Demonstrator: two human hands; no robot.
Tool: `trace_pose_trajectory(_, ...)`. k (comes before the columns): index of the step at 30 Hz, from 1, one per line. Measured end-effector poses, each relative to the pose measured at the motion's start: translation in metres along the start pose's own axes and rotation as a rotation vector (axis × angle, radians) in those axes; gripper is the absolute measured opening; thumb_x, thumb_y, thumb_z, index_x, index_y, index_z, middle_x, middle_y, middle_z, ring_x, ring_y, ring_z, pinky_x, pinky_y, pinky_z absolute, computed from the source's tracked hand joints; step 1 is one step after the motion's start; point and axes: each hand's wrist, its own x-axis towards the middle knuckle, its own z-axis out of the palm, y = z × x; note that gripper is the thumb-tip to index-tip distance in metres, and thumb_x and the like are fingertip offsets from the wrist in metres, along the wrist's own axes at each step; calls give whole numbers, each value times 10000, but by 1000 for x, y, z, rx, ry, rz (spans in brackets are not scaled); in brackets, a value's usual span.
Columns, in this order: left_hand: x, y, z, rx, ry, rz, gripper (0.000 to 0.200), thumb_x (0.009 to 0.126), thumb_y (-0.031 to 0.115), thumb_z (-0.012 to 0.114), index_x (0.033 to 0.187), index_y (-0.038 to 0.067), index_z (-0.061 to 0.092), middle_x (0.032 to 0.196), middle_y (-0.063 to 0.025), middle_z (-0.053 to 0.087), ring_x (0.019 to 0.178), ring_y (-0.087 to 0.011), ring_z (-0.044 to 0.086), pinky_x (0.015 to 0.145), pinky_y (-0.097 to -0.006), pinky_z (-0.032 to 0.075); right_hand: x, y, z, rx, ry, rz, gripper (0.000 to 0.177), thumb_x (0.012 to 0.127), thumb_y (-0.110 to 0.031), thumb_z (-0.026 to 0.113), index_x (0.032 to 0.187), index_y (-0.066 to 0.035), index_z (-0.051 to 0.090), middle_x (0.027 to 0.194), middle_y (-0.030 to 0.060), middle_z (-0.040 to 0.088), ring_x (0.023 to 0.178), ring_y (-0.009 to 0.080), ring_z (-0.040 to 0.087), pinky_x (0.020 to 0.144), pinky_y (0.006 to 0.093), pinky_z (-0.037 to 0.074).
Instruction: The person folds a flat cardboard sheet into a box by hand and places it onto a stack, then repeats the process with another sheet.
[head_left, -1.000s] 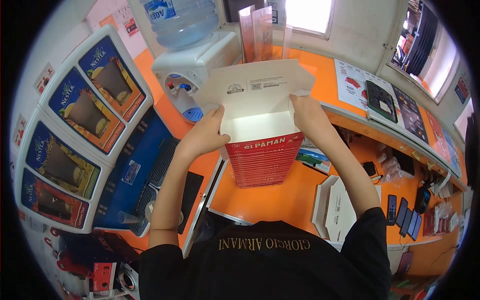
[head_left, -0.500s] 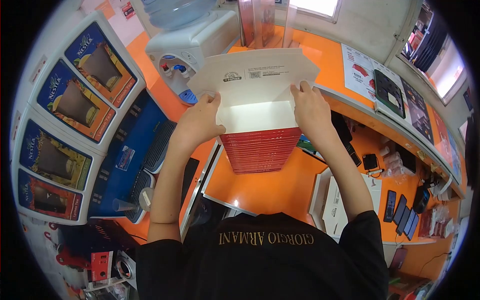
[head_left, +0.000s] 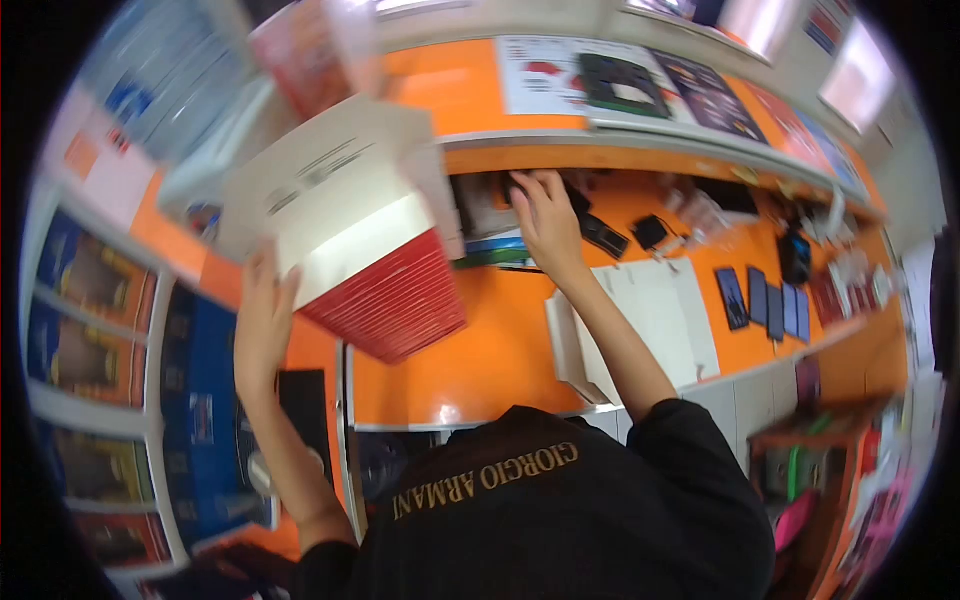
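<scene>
A tall stack of nested red and white cardboard food boxes (head_left: 385, 300) stands tilted in view, the top one with its white inside and printed lid flap upright. My left hand (head_left: 262, 315) grips the top box's left edge, thumb toward its front corner. To the right of the stack, away from it, my right hand (head_left: 545, 215) is raised with fingers apart and nothing visible in them. It is in front of the shelf space under the raised counter, near dark items. A flattened white box (head_left: 655, 315) lies on the orange table below my right forearm.
Several phones (head_left: 732, 298) and a black adapter (head_left: 650, 232) lie on the orange table (head_left: 480, 370) at right. A raised counter (head_left: 450, 90) runs along the back with printed menus. Drink machines (head_left: 95, 370) and a water dispenser (head_left: 220, 140) stand at left.
My right hand has let go of the top box and moved right. My left hand stays on its left edge. The view has turned right, so the stack appears farther left and tilted.
</scene>
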Motion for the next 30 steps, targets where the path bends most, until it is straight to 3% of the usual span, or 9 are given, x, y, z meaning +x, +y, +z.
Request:
trace_pose_trajectory(3, -27, 37, 2, -156, 329, 96, 598, 930, 415, 426, 1379, 35, 312, 1324, -197, 352, 1197, -320, 420, 990, -395, 358, -89, 143, -56, -611, 90, 152, 619, 748, -310, 709, 1201, 34, 463, 1175, 215, 451, 1086, 379, 464, 890, 410, 407)
trace_pose_trajectory(9, -60, 113, 63, -827, 143, 329, 630, 890, 475, 454, 1278, -17, 389, 1249, -195, 383, 1181, -334, 408, 973, -442, 365, -163, 209, -168, -1016, -239, 1000, 1078, 577, -484, 791, 1358, 50, 273, 1468, 221, 154, 1345, 373, 193, 1047, 546, 237)
trace_pose_trajectory(12, -69, 153, 95, -910, -112, 371, 589, 883, 437, 485, 1252, -15, 406, 1235, -191, 388, 1158, -324, 421, 952, -423, 376, -173, 233, -160, -1094, -339, 916, 1073, 561, -513, 789, 1364, 7, 302, 1496, 158, 105, 1377, 345, 109, 1056, 589, 170)
trace_pose_trajectory(15, -75, 190, 113, -912, -285, 508, 507, 897, 373, 488, 1231, -6, 438, 1223, -177, 412, 1149, -307, 430, 935, -399, 382, -159, 214, -154, -1218, -289, 743, 708, 691, -358, 737, 1231, -10, 439, 1378, 152, 350, 1296, 329, 314, 994, 569, 311)
trace_pose_trajectory(18, -79, 218, 137, -1042, -520, 557, 427, 908, 316, 485, 1202, 6, 476, 1216, -159, 439, 1125, -289, 457, 922, -380, 383, -134, 192, -163, -1094, -356, 655, 420, 753, -160, 648, 1127, -44, 498, 1092, 106, 545, 1040, 272, 538, 844, 472, 461)
trace_pose_trajectory(20, -82, 225, 166, -1113, -747, 510, 478, 920, 383, 440, 1204, -1, 466, 1233, -147, 438, 1132, -280, 467, 946, -390, 378, -113, 149, -185, -922, -37, 394, 239, 740, -28, 562, 976, -58, 534, 841, 62, 553, 803, 240, 579, 676, 399, 491)
trace_pose_trajectory(22, -84, 238, 181, -1291, -1154, 286, 643, 911, 555, 357, 1248, 14, 439, 1290, -136, 435, 1152, -291, 486, 976, -427, 377, -98, 75, -212, -741, 85, 75, 163, 736, -38, 555, 897, -65, 553, 935, 69, 582, 852, 232, 570, 664, 373, 473)
trace_pose_trajectory(26, -88, 262, 175, -1954, -1294, -207, 761, 862, 684, 279, 1262, 53, 424, 1157, -113, 554, 1112, -241, 526, 878, -412, 465, -141, -25, -222, -484, -83, -337, 121, 729, -49, 553, 837, -103, 543, 1149, 22, 576, 897, 206, 533, 710, 335, 440)
trace_pose_trajectory(30, -66, 247, 196, -1753, -1264, -304, 454, 917, 401, 477, 1219, 63, 444, 1066, -74, 597, 962, -187, 606, 771, -349, 533, -179, -49, -213, -355, -359, -330, 121, 725, -99, 586, 831, -116, 531, 1174, 9, 548, 904, 205, 523, 717, 323, 431)
